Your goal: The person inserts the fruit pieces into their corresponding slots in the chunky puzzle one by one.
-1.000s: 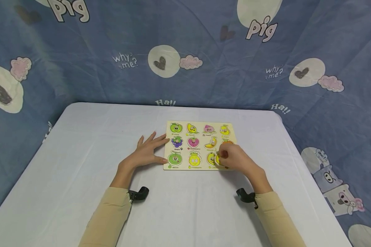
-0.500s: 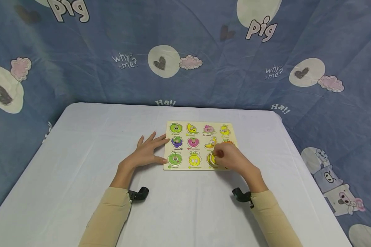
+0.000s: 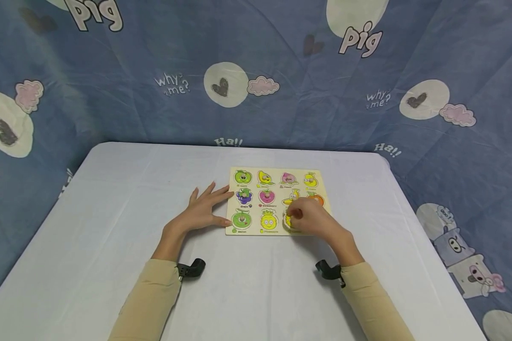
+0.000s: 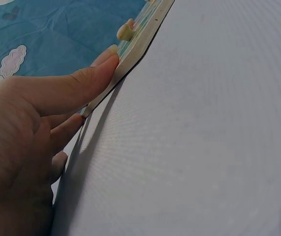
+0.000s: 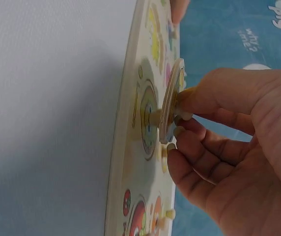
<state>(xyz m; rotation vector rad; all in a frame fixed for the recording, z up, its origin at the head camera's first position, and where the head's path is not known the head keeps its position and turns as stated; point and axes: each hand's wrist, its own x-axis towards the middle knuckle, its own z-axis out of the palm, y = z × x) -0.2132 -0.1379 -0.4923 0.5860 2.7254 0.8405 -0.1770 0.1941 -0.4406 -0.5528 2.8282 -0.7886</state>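
A cream wooden fruit puzzle board (image 3: 255,213) lies on the table. My left hand (image 3: 202,210) has its fingers spread, thumb and fingertips touching the board's left edge. My right hand (image 3: 315,218) pinches a round-edged wooden puzzle piece (image 5: 170,108) between thumb and fingers, tilted over the lemon piece (image 5: 149,125). The held piece's picture is mostly hidden by the fingers in the head view. To its left, the pineapple spot (image 3: 269,219) shows a yellow face and no knob. The melon piece (image 3: 241,219) and strawberry piece (image 3: 266,196) sit in the board.
A white cloth covers the table (image 3: 247,293). Behind it hangs a blue curtain (image 3: 307,104) with printed cartoon shapes. Other knobbed fruit pieces fill the board's upper rows, such as the peach piece (image 3: 288,178).
My right hand has moved left along the board's bottom row with the puzzle piece, uncovering more of the orange piece at right. The left hand has stayed in place.
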